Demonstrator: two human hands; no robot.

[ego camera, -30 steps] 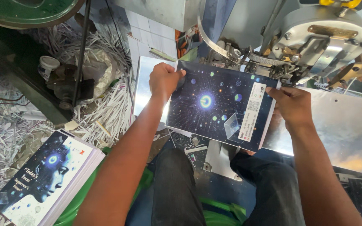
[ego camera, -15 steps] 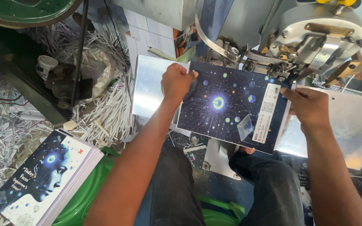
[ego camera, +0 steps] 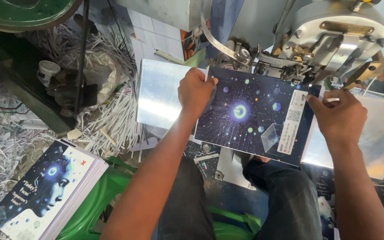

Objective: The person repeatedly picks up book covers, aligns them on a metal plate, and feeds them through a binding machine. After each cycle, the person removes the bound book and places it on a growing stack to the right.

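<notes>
Both hands, left (ego camera: 195, 90) and right (ego camera: 339, 116), pinch the dark booklet (ego camera: 254, 115) stretched between them.

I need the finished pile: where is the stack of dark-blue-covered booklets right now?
The stack of dark-blue-covered booklets lies at the lower left of the head view, on a green plastic seat beside the person's left arm, with shredded white paper strips behind it.

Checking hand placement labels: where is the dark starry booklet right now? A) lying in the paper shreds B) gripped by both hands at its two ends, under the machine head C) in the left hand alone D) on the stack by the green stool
B: the left hand and right hand each grip one end of the dark starry booklet under the machine head.
</notes>
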